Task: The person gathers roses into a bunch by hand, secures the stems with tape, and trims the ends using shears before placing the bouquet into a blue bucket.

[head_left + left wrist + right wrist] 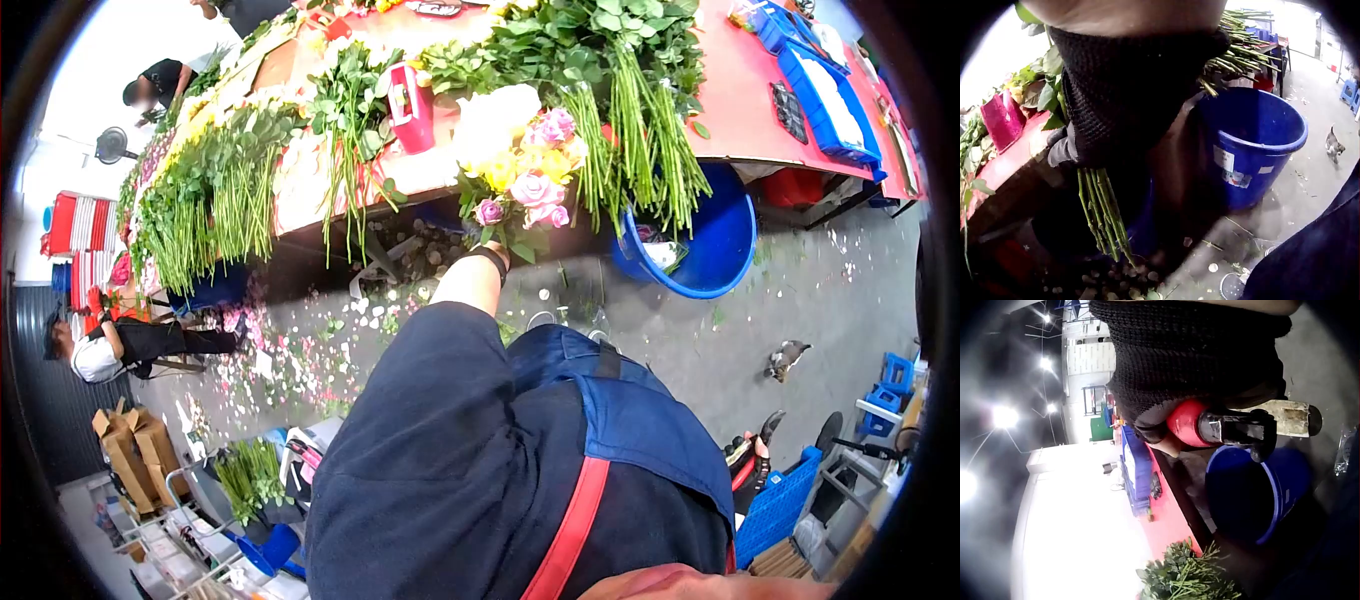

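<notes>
My left hand (497,248) grips a bunch of roses (535,180) at the near table edge, pink, yellow and pale blooms upward. In the left wrist view the bunch's cut green stems (1102,212) hang below dark-covered fingers (1063,149); a black knit band hides most of the hand. Off to my right side, the right hand (1159,432) holds what look like pruning shears (1229,427), red and black with a pale, worn blade. Their curved dark tip shows in the head view. The knit band covers much of this hand too.
Leafy stem bundles (640,120) overhang the red table (735,110). A blue tub (735,255) stands below its edge. A pink container (408,115) and blue trays (825,100) sit on top. Petals litter the floor. A small cat (787,358) is at right, a seated person (130,345) at left.
</notes>
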`<state>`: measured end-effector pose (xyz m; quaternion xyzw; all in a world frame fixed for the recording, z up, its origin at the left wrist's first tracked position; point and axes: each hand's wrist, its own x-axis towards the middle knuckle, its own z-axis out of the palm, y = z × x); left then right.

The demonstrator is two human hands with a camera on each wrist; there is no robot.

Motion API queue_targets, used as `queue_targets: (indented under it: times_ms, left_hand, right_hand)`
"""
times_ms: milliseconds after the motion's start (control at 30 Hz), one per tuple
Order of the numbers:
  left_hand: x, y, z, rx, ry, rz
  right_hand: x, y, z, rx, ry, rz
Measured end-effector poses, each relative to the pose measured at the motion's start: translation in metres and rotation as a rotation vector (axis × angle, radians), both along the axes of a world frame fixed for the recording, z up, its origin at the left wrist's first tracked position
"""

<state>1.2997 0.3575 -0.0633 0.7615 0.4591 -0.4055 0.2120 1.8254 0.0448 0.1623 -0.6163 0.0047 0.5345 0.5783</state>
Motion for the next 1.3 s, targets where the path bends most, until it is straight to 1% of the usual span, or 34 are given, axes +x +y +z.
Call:
queue_targets:
  times_ms: [100,133,167,233,300,333,367,433,467,533,567,633,700,767,833,867,900,933,967,1033,1100,1133,1167,1200,1233,1300]
  left_hand:
    - [-0.013,-0.009,-0.017,-0.034,-0.023,0.086]
    - [-0.018,-0.012,-0.024,-0.046,-0.027,0.118]
    - [-0.023,-0.014,-0.03,-0.055,-0.031,0.153]
    - [-0.036,-0.02,-0.041,-0.073,-0.035,0.234]
    - [-0.049,-0.023,-0.054,-0.087,-0.039,0.328]
    - [-0.057,-0.025,-0.067,-0.091,-0.042,0.387]
    - [-0.065,-0.027,-0.081,-0.097,-0.061,0.476]
    - [-0.083,-0.031,-0.118,-0.102,-0.089,0.639]
    - [-0.09,-0.034,-0.131,-0.101,-0.089,0.633]
    - [-0.079,-0.032,-0.045,-0.142,-0.016,0.242]
    - [-0.078,-0.031,-0.026,-0.148,-0.027,0.256]
    - [-0.08,-0.032,-0.011,-0.159,-0.047,0.286]
    - [-0.081,-0.038,-0.013,-0.054,-0.073,0.173]
    - [-0.083,-0.039,-0.013,0.018,-0.116,0.188]
    - [-0.082,-0.037,-0.005,0.049,-0.178,0.327]
    - [-0.083,-0.038,0.011,0.088,-0.237,0.392]
    - [-0.085,-0.041,0.03,0.122,-0.295,0.458]
    - [-0.086,-0.047,0.038,0.15,-0.348,0.524]
    - [-0.088,-0.048,0.03,0.109,-0.358,0.551]
    - [-0.086,-0.048,0.005,0.087,-0.316,0.521]
    - [-0.086,-0.049,-0.018,0.103,-0.248,0.457]
    - [-0.086,-0.051,-0.026,0.114,-0.217,0.426]
    - [-0.087,-0.054,-0.033,0.137,-0.187,0.389]
    - [-0.091,-0.056,-0.042,0.154,-0.152,0.358]
    - [-0.092,-0.06,-0.05,0.167,-0.121,0.318]
    - [-0.095,-0.073,-0.06,0.226,-0.044,0.221]
  right_hand:
    - [-0.026,0.009,0.004,-0.067,0.02,-0.026]
    - [-0.023,0.01,-0.002,-0.027,0.071,0.045]
    - [-0.025,0.013,-0.005,-0.051,0.088,0.046]
    - [-0.033,0.023,-0.01,-0.002,0.134,0.122]
    - [-0.046,0.038,-0.011,-0.029,0.075,0.095]
    - [-0.051,0.046,-0.01,-0.041,0.044,0.079]
    - [-0.051,0.054,-0.009,-0.064,0.051,0.145]
    - [-0.065,0.072,-0.005,-0.084,0.026,0.154]
    - [-0.072,0.081,-0.001,-0.032,0.05,0.209]
    - [-0.08,0.094,-0.001,-0.036,0.031,0.222]
    - [-0.083,0.099,0.0,-0.038,0.021,0.232]
    - [-0.093,0.105,0.003,-0.038,0.003,0.251]
    - [-0.1,0.11,0.007,-0.04,-0.021,0.277]
    - [-0.103,0.114,0.013,-0.05,-0.057,0.309]
    - [-0.108,0.124,0.022,-0.071,-0.078,0.327]
    - [-0.11,0.127,0.026,-0.086,-0.087,0.333]
    - [-0.105,0.132,0.027,-0.071,-0.078,0.383]
    - [-0.107,0.136,0.031,-0.084,-0.11,0.381]
    - [-0.109,0.141,0.035,-0.094,-0.14,0.378]
    - [-0.117,0.152,0.041,-0.113,-0.15,0.399]
    - [-0.106,0.16,0.03,-0.062,-0.11,0.514]
    - [-0.092,0.163,0.019,-0.058,0.026,0.563]
    - [-0.125,0.168,0.029,-0.07,-0.103,0.479]
    - [-0.14,0.172,0.033,-0.091,-0.157,0.497]
    - [-0.141,0.172,0.034,-0.13,-0.207,0.505]
    - [-0.121,0.168,0.019,-0.108,-0.091,0.567]
